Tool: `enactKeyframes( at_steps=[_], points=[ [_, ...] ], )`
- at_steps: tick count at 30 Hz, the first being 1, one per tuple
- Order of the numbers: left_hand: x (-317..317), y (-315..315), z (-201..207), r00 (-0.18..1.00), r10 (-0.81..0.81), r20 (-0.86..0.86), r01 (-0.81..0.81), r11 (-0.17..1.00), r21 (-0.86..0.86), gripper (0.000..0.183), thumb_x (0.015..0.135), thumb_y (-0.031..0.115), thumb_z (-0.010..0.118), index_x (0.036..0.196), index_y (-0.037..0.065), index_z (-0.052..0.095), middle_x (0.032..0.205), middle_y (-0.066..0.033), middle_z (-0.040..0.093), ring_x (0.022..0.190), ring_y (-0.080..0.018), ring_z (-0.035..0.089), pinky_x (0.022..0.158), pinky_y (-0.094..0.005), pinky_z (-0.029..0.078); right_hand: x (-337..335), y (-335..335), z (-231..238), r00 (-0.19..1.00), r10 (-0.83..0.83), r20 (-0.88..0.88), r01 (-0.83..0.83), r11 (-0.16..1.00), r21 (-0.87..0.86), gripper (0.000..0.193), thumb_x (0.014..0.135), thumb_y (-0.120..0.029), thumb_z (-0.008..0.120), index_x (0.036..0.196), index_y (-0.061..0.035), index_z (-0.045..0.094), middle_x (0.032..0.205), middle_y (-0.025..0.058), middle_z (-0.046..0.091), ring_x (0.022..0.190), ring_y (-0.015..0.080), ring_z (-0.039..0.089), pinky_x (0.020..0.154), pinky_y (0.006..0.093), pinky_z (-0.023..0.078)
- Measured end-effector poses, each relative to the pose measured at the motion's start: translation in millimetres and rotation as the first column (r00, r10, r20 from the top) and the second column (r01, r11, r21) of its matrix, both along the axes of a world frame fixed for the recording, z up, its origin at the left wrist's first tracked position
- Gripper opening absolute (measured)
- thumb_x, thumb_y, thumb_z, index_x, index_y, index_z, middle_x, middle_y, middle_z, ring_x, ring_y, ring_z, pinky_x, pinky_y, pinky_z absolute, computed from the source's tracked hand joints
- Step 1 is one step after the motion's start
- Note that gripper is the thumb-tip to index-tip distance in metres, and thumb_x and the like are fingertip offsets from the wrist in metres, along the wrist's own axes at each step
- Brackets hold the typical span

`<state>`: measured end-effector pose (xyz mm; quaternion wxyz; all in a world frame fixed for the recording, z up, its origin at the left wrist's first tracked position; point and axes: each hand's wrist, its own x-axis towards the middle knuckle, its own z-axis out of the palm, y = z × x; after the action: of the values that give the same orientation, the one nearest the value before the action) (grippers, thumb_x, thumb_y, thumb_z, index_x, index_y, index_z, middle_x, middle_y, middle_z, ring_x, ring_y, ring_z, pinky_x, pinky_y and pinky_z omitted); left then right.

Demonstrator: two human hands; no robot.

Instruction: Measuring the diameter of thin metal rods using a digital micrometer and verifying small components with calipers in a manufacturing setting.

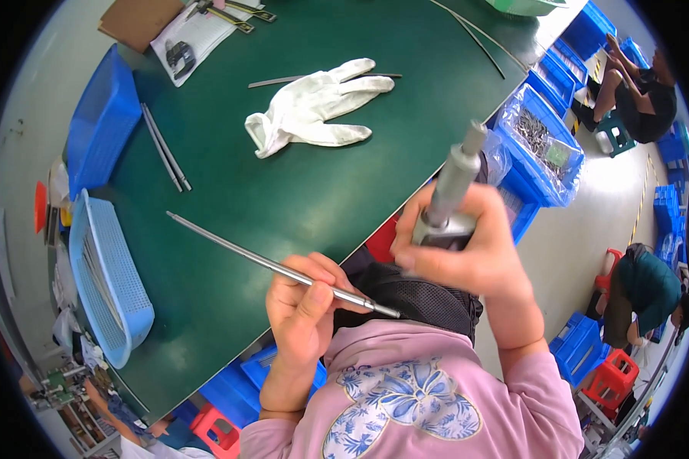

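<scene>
Pink shirt (524, 398) of the wearer, nearest the camera, occupies the area below the white glove (306, 115), which lies on the green table (222, 180). Left hand (302, 310): grip pinched between thumb and fingers on a slender steel rod (237, 249), held aslant below the glove, its narrow far tip toward the glove's lower left. Right hand (482, 256): grip wrapped around a micrometer-like gauge (453, 180), lower right of the glove, partly blurred and apart from the rod. The step in hand appears to be readying rod and gauge for a measurement; the next move probably calls for bringing the 2 together squarely, with the rod kept steady. Containers: a light-blue perforated basket (136, 294), lower left of the glove, holds thin rods (96, 264); a blue bin (103, 122), left of the glove, hides its contents; a bag-lined blue tub (547, 191), right of the glove, holds many small metal pieces (534, 131) and 1 green item (556, 155). 2 loose rods (168, 145) lie between glove and bin.
</scene>
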<state>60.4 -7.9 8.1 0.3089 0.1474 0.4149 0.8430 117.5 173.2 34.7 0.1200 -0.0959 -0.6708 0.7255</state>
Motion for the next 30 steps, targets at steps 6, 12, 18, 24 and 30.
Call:
enactKeyframes(
  at_steps=[6,12,18,24,30],
  points=[
    [-20,-17,2,0.977,0.202,-0.074,-0.206,0.977,-0.059,0.011,0.083,0.008,0.046,0.086,-0.002,0.043,0.078,-0.0132,0.048,0.066,-0.0208,0.058,0.060,-0.0335,0.054,-95,1,30,0.999,-0.008,0.048,-0.043,0.340,0.939,0.013,0.059,-0.006,0.056,0.071,-0.0025,0.060,0.066,0.0150,0.059,0.062,0.0295,0.058,0.054,0.0353,0.047],
    [-25,-23,4,0.957,0.289,-0.033,-0.290,0.957,-0.022,0.009,0.083,0.007,0.045,0.085,-0.002,0.042,0.078,-0.0127,0.049,0.068,-0.0213,0.059,0.062,-0.0351,0.054,-162,-22,11,0.975,0.113,0.189,-0.195,0.045,0.980,0.009,0.062,-0.010,0.060,0.069,-0.0052,0.062,0.069,0.0134,0.060,0.067,0.0272,0.060,0.058,0.0337,0.048],
    [-28,-24,-4,0.946,0.323,-0.021,-0.323,0.946,-0.035,0.011,0.084,0.008,0.046,0.087,-0.002,0.043,0.079,-0.0123,0.051,0.071,-0.0227,0.060,0.065,-0.0361,0.054,-118,-6,37,0.911,0.320,0.259,-0.387,0.455,0.802,0.026,0.055,-0.018,0.063,0.074,-0.0012,0.063,0.067,0.0155,0.058,0.064,0.0289,0.058,0.059,0.0333,0.046],
    [-27,-9,3,0.959,0.283,-0.006,-0.282,0.952,-0.116,0.018,0.082,0.014,0.050,0.088,-0.001,0.042,0.079,-0.0119,0.055,0.067,-0.0209,0.060,0.060,-0.0333,0.053,-92,-18,45,0.791,0.555,0.259,-0.592,0.583,0.557,0.030,0.056,-0.017,0.068,0.077,0.0031,0.061,0.065,0.0168,0.058,0.059,0.0267,0.056,0.055,0.0313,0.044],
    [-24,-12,4,0.981,0.191,-0.043,-0.192,0.981,-0.029,0.019,0.081,0.014,0.050,0.088,-0.001,0.041,0.078,-0.0120,0.054,0.070,-0.0196,0.059,0.056,-0.0306,0.052,-92,-10,35,0.722,0.684,0.104,-0.657,0.632,0.411,0.022,0.055,-0.009,0.069,0.073,0.0015,0.059,0.064,0.0068,0.057,0.057,0.0113,0.052,0.054,0.0235,0.041]
  ],
)
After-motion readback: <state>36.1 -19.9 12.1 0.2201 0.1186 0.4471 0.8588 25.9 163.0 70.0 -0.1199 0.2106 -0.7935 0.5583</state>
